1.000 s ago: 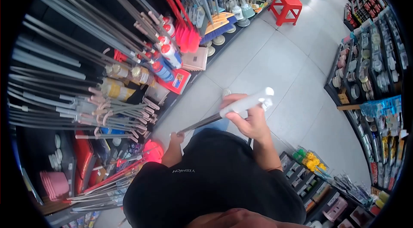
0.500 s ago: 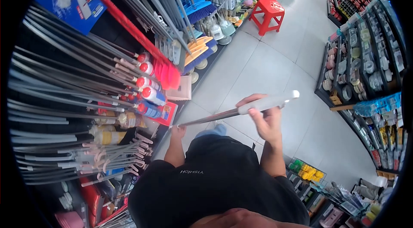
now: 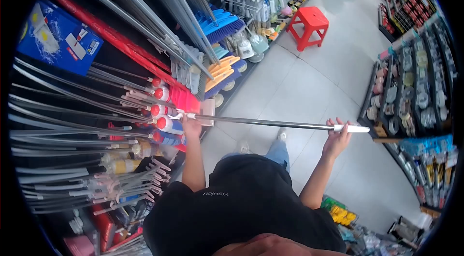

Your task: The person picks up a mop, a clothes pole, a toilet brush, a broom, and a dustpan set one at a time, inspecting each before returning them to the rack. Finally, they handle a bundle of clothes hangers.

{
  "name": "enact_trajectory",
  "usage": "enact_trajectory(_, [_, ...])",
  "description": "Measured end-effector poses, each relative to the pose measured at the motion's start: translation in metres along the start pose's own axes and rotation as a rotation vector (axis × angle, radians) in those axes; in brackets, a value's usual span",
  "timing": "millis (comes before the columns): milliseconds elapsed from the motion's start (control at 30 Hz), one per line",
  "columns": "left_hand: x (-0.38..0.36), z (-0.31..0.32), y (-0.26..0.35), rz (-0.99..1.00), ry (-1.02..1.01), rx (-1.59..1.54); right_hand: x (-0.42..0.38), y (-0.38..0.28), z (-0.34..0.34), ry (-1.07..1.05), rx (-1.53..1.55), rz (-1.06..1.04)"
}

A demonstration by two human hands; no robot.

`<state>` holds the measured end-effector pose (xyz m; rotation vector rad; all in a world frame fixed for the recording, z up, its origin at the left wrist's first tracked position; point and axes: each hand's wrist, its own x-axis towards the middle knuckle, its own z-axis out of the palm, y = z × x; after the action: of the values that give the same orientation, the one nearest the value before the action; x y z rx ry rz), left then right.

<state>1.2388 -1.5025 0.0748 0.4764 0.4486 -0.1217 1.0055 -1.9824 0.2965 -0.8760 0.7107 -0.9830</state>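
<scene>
A slim metal pole point(image 3: 270, 122) stretches nearly level across the front of my body. It has a white grip point(image 3: 355, 129) at its right end and a small white hook-like piece at its left end. My right hand point(image 3: 337, 141) is closed around the pole where the metal meets the grip. Near the hooked end, my left hand point(image 3: 192, 126) grasps the shaft, close to red-capped bottles point(image 3: 166, 124) on the shelf; its fingers are partly hidden.
Racked metal poles point(image 3: 63, 147) fill the left side, with pink hooked ends point(image 3: 152, 178) below. Brooms with blue point(image 3: 220, 24) and orange heads point(image 3: 223, 68) hang farther up. A red plastic stool point(image 3: 309, 28) stands in the tiled aisle point(image 3: 275, 96). Stocked shelves point(image 3: 411, 82) line the right.
My right hand has moved right and a little lower in view, turning the pole from slanted to nearly level and side-on. My left hand has shifted slightly up toward the bottles.
</scene>
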Motion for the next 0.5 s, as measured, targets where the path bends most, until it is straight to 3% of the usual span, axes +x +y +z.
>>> enact_trajectory(100, [-0.031,0.099,0.004,0.15,-0.022,-0.105,0.069,0.071,-0.041,0.103,0.078,0.237])
enact_trajectory(167, [-0.037,0.134,0.003,0.273,-0.078,-0.172,0.114,0.139,-0.078,0.118,0.144,0.419])
enact_trajectory(200, [-0.039,0.143,0.001,0.316,-0.227,-0.197,0.128,0.163,-0.085,0.115,0.17,0.501])
enact_trajectory(300, [-0.057,0.185,-0.012,0.451,-0.279,-0.125,0.159,0.217,-0.082,0.141,0.111,0.7])
enact_trajectory(333, [-0.068,0.207,-0.02,0.499,-0.168,-0.113,0.172,0.233,-0.082,0.121,0.086,0.765])
enact_trajectory(500, [-0.099,0.252,-0.049,0.669,-0.142,-0.05,0.223,0.264,-0.058,0.162,0.081,1.03])
